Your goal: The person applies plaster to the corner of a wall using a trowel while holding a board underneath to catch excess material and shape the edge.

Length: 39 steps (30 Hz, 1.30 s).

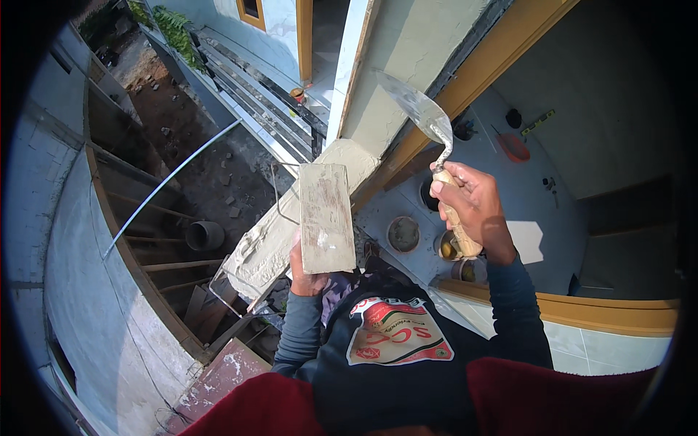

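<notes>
My right hand (474, 207) is closed around the wooden handle of a trowel (422, 109). The trowel's pointed metal blade angles up and left, in front of the plastered wall face (429, 36). A flat rectangular wooden float (327, 218), smeared with dried mortar, is in my left hand (305, 272); the board covers most of those fingers. Below and behind the float runs a narrow ledge (265, 243) coated in pale wet plaster, rough and lumpy toward its lower left end. Thin bent metal rods (278, 192) stick out beside the ledge.
An orange-brown door frame (502, 54) borders the wall. On the tiled floor to the right stand buckets (403, 234), a red scoop-like tool (513, 147) and a yellow spirit level (538, 122). Left lies a lower dirt area with a cylindrical pot (205, 236) and a pale pipe (174, 178).
</notes>
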Available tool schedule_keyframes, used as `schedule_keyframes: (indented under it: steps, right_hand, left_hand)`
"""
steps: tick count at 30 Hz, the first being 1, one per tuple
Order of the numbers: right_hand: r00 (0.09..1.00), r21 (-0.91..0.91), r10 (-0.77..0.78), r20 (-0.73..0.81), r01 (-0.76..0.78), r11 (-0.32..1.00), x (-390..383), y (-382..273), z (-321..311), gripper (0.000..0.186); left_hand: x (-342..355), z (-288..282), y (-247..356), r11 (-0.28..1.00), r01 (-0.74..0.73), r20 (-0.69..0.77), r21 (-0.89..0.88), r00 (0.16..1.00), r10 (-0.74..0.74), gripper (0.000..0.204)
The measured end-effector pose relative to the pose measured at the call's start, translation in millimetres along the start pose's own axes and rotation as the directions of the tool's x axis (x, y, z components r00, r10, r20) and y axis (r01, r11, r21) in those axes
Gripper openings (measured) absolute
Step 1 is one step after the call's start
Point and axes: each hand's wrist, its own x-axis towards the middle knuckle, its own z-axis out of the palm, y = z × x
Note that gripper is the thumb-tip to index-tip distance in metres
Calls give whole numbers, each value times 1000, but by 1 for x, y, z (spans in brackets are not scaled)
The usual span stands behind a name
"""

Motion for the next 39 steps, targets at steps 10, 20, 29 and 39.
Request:
schedule_keyframes:
  steps: [10, 20, 29, 39]
  right_hand:
    - [994, 54, -93, 60, 90, 994, -23, -18, -13, 44]
    - [959, -412, -270, 81, 279, 867, 25, 135, 48, 27]
    - [951, -402, -309, -34, 270, 875, 15, 107, 30, 31]
    - [994, 182, -98, 38, 90, 979, -21, 15, -3, 37]
  left_hand:
    - [3, 22, -5, 977, 51, 55, -206, 998, -40, 46]
    - [-13, 13, 4, 992, -91, -60, -82, 995, 86, 45]
    - [-14, 20, -6, 996, -63, -84, -68, 995, 57, 45]
    - [9, 33, -23, 956, 61, 93, -288, 995, -36, 45]
